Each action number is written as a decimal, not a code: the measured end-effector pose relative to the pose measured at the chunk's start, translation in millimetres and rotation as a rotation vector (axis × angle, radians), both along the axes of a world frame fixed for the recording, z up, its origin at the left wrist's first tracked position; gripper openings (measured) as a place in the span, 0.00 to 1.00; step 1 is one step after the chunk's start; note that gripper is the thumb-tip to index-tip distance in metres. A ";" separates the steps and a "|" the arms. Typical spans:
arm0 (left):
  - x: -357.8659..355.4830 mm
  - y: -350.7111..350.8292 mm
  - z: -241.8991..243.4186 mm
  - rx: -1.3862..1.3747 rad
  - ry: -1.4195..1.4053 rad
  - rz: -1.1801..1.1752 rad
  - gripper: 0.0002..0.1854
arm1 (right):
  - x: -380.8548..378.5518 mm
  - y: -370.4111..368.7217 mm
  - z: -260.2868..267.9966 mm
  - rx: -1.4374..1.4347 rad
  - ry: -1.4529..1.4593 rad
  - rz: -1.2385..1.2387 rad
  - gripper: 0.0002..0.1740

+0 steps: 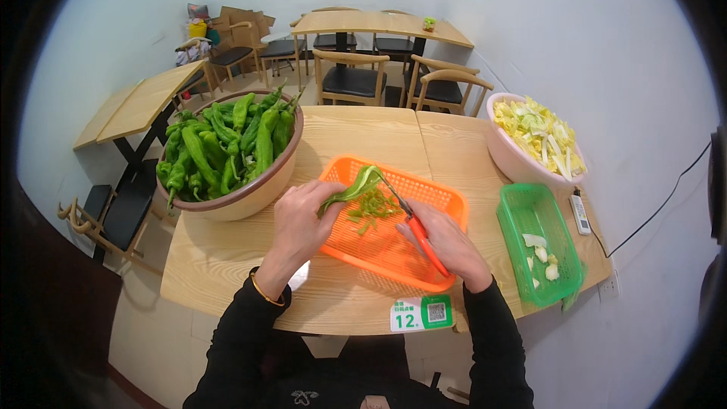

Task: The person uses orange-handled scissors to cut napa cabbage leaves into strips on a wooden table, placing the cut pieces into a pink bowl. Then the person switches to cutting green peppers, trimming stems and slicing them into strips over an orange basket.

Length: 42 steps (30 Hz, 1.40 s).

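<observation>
My left hand (306, 213) grips a split green pepper (363, 182) over the left side of an orange plastic basket (448, 199). In my right hand (446, 233) is a pair of scissors (419, 233) with red handles. Their blades point up and to the left, at the pepper's right end. Below the pepper, cut green pepper pieces (377, 204) lie in a small heap on the basket's floor. To the left of my left hand stands a large basin (244, 206) heaped with whole green peppers (227, 142).
A pink basin (505, 150) of chopped cabbage (537, 133) stands at the far right. Nearer is a green basket (511, 238) with a few pale vegetable pieces (541, 254). A power strip (580, 213) with a cord lies by the wall. A printed card (406, 318) sits at the wooden table's (341, 125) front edge.
</observation>
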<state>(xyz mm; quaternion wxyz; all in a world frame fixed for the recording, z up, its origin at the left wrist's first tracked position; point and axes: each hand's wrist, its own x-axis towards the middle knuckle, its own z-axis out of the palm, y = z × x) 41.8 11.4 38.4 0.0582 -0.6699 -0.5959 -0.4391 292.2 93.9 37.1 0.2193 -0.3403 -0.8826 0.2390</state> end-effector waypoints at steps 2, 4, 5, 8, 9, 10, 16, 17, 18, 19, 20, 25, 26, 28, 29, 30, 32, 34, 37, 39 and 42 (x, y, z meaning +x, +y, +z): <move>2.4 -2.3 1.4 -0.003 0.010 -0.032 0.10 | -1.0 1.0 0.2 -0.035 -0.030 0.013 0.28; 5.0 -4.2 2.0 0.010 0.009 -0.075 0.09 | -1.8 1.7 0.0 -0.054 -0.038 0.026 0.28; 6.1 -5.4 2.3 -0.004 0.018 -0.066 0.09 | -2.3 1.8 -0.3 -0.056 -0.034 0.030 0.28; 7.2 -8.5 2.9 -0.047 0.009 -0.066 0.10 | -3.7 1.8 -1.7 -0.035 0.013 0.043 0.25; 6.6 -9.1 3.0 -0.053 0.004 -0.070 0.10 | -4.4 1.8 -2.3 -0.023 0.033 0.051 0.24; 5.7 -9.6 2.7 -0.058 -0.002 -0.071 0.11 | -4.5 1.6 -2.7 -0.046 0.028 0.048 0.23; -4.3 -10.7 -1.4 -0.098 -0.112 -0.061 0.11 | -3.8 2.7 -3.4 -0.077 0.036 0.051 0.18; -5.2 -11.1 -2.3 -0.074 -0.100 -0.036 0.11 | -2.9 3.1 -3.3 -0.090 0.025 0.045 0.18; -6.2 -11.3 -2.8 -0.062 -0.104 -0.019 0.11 | -2.4 3.0 -3.4 -0.142 -0.013 0.021 0.18; -6.9 -11.5 -3.1 -0.047 -0.118 -0.005 0.11 | -2.2 2.9 -3.6 -0.098 -0.005 0.027 0.20; -6.5 -11.2 -3.5 -0.029 -0.100 0.006 0.10 | -1.7 2.5 -3.7 -0.092 -0.023 0.015 0.21; 1.5 -9.3 -5.8 0.015 -0.096 0.003 0.09 | -5.4 0.6 -3.4 0.021 0.007 0.052 0.22; 3.5 -9.0 -6.5 0.011 -0.088 -0.003 0.09 | -5.2 0.1 -2.6 0.000 -0.014 0.054 0.22; 6.4 -8.7 -7.9 -0.002 -0.099 -0.032 0.09 | -5.1 -1.3 -0.8 -0.024 -0.018 0.058 0.22; 6.7 -8.8 -8.4 -0.004 -0.075 -0.035 0.09 | -4.9 -2.3 0.2 -0.028 0.001 0.060 0.22; 6.9 -8.7 -9.1 -0.009 -0.063 -0.047 0.09 | -5.4 -3.0 0.9 -0.032 0.026 0.070 0.21; 6.0 -7.9 -10.5 -0.013 -0.063 -0.059 0.09 | -7.6 -3.9 1.9 -0.002 0.023 0.066 0.20; 3.9 -6.1 -11.7 -0.014 -0.102 -0.067 0.09 | -8.7 -4.6 2.2 -0.002 0.019 0.059 0.20; -2.3 -4.5 -11.5 -0.068 -0.172 -0.067 0.10 | -8.0 -4.7 1.3 -0.051 0.018 0.045 0.19; -5.7 -4.2 -10.5 -0.096 -0.195 -0.102 0.10 | -6.0 -4.1 0.1 -0.093 0.038 0.051 0.19; -8.4 -6.2 -8.1 -0.139 -0.172 -0.161 0.10 | -6.0 -3.1 -2.7 -0.042 0.057 0.084 0.18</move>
